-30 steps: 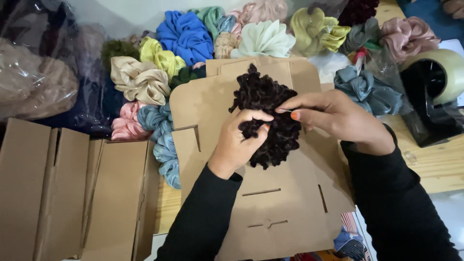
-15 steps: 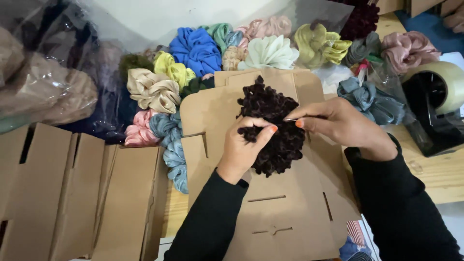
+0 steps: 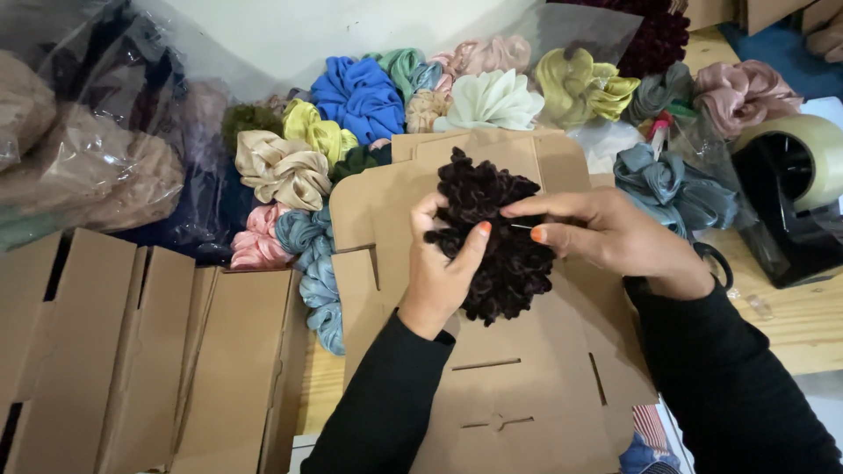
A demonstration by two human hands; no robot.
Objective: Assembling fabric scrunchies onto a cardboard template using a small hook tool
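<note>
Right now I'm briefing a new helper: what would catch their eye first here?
At centre, a dark fuzzy scrunchie is held by the left hand and right hand over a flat cardboard box blank. Behind it lies a pile of colourful scrunchies; a tape dispenser stands at the right.

Colourful scrunchies (image 3: 360, 96) are heaped behind, folded cardboard boxes (image 3: 132, 351) lie left, a tape dispenser (image 3: 795, 197) sits right.

We observe one dark maroon scrunchie (image 3: 492, 233), ruffled and bunched, lying on the flat cardboard box blank (image 3: 518, 386), pinched at its middle.
</note>
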